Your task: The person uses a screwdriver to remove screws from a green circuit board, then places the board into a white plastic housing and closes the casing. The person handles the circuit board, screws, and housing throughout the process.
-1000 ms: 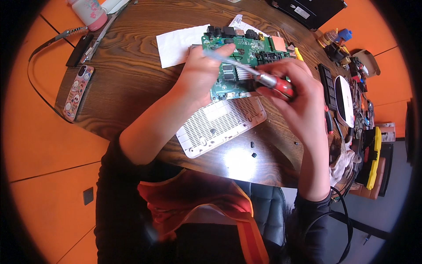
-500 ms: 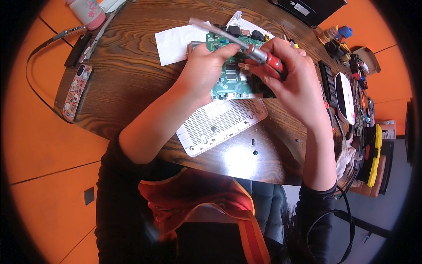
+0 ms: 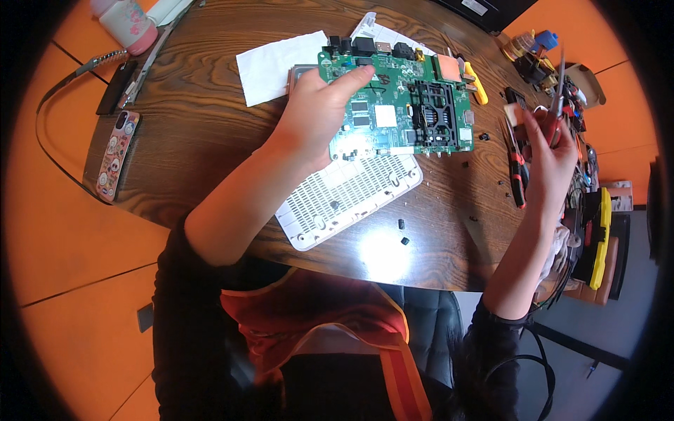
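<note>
My left hand (image 3: 316, 112) grips a green circuit board (image 3: 393, 88) by its left edge, thumb on top and the other fingers hidden beneath. The board carries chips, ports along its far edge, a black frame and a copper-coloured pad. My right hand (image 3: 551, 161) is closed on a screwdriver (image 3: 559, 95) at the right side of the table, its metal blade pointing up and away. Partly under the board lies a white vented plastic cover (image 3: 351, 200), resting on the wooden table (image 3: 189, 126).
Red-and-black handled pliers (image 3: 518, 179) lie beside my right hand. Several small black pieces (image 3: 405, 241) are scattered on the table. White paper (image 3: 263, 70) and a yellow-handled tool (image 3: 477, 85) lie behind the board. A phone (image 3: 117, 156) rests at the left edge, near a pink bottle (image 3: 126, 28).
My right hand has drawn the screwdriver away from the board to the right, uncovering the board's right half. My left hand still grips the board in nearly the same place.
</note>
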The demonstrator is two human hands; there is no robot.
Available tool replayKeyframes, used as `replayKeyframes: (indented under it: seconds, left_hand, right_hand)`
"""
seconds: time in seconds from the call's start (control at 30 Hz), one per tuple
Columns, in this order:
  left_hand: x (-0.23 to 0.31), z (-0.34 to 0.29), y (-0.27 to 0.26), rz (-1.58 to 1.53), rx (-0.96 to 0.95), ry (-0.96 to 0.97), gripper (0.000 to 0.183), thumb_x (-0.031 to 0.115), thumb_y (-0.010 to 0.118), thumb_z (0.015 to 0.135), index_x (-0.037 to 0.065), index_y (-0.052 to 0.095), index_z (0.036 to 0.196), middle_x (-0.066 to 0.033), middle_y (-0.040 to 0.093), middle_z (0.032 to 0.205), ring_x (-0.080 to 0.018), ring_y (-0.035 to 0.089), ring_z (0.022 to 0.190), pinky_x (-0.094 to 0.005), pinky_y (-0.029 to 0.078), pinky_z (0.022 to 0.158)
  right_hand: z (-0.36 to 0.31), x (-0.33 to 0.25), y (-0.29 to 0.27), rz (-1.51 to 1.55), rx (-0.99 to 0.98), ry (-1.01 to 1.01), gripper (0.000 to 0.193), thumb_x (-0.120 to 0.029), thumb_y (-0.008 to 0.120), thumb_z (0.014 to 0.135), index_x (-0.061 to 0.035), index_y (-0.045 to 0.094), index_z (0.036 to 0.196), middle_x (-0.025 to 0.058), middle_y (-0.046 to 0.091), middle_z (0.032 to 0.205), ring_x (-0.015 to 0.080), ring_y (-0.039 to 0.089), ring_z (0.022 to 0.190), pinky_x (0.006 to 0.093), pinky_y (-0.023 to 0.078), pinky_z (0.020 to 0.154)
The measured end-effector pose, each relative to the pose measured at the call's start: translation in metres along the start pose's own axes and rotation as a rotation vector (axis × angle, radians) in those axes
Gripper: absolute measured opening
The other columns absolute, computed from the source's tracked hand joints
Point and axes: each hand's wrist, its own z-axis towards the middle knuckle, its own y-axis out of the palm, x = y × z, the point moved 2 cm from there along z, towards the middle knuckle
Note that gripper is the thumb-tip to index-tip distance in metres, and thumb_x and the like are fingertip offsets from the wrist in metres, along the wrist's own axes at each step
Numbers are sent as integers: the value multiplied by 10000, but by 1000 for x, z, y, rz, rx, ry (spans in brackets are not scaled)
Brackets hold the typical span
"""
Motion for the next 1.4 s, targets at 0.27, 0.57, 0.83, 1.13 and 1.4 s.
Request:
replayKeyframes:
  seconds: [0.27,0.57,0.83,1.13,1.4]
  left_hand:
    - [-1,0,2,-43,0,-12,220,136,474,888,-20,495,1043,-134,620,918,-185,652,772,-304,575,647]
    - [-5,-4,8,-225,94,40,211,113,582,832,2,527,1003,-85,590,913,-163,616,806,-320,543,673]
    - [9,-4,-4,-86,279,19,303,249,506,878,29,457,1081,-113,571,981,-204,597,880,-308,531,692]
    - [27,-12,-15,456,135,302,453,52,474,832,-49,340,1252,-137,539,1102,-181,539,969,-273,434,821]
    - [27,-10,-20,662,287,321,520,29,549,814,-84,343,1278,-144,553,1075,-188,529,978,-283,409,860]
  right_hand:
    - [-8,53,-7,-76,-87,194,250,-264,577,856,-17,557,889,61,622,764,117,623,649,195,434,483]
    - [-67,-10,19,144,-86,-316,296,-84,416,900,26,373,1171,86,542,785,60,452,505,164,316,420]
    - [-33,32,-4,71,135,-7,275,-159,433,922,14,465,1135,44,520,726,50,422,551,173,330,488]
    - [-20,68,3,-102,-29,56,183,-98,530,823,16,523,966,89,544,692,144,508,619,271,407,568]
    - [-21,69,46,-377,-182,-402,205,-134,634,776,-20,490,867,147,555,798,334,515,806,389,416,699]
